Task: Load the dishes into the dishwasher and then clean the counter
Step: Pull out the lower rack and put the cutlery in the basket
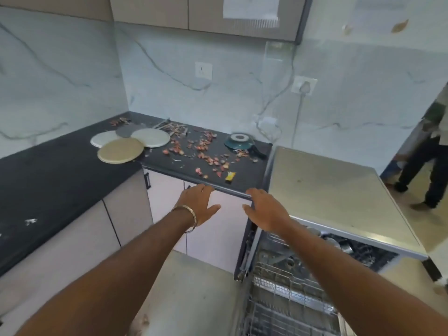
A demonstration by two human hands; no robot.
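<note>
Both hands reach toward the front edge of the dark surface (pixel 60 180). The left hand (pixel 197 206), a bangle (pixel 188 214) at its wrist, has its fingers (pixel 206 189) straight and spread, holding nothing; whether the tips touch the edge cannot be told. The right hand (pixel 265 210) is likewise flat and empty, its fingers near the corner where the surface meets the dishwasher (pixel 339 197).

The dishwasher stands open just right of the hands, its racks (pixel 286 284) drawn out below the right forearm, with some items dimly visible inside. The dishes to be loaded lie well apart from the hands, toward the back of the surface: four round plates (pixel 121 150) overlapping in a cluster near the corner, and a teal pan (pixel 238 141) by the wall. Between them, reddish peels (pixel 208 156) are scattered widely; a small yellow wrapper (pixel 230 176) sits near the front edge. Part of another person (pixel 426 151) shows at far right.

Judged risks: the tan plate overhangs the inner corner of the surface, so a careless tug on the stack could tip it to the floor. Lifting all four overlapped plates at once invites slipping. Reaching across the peels may sweep them over the edge, and the extended racks could catch a shin.
</note>
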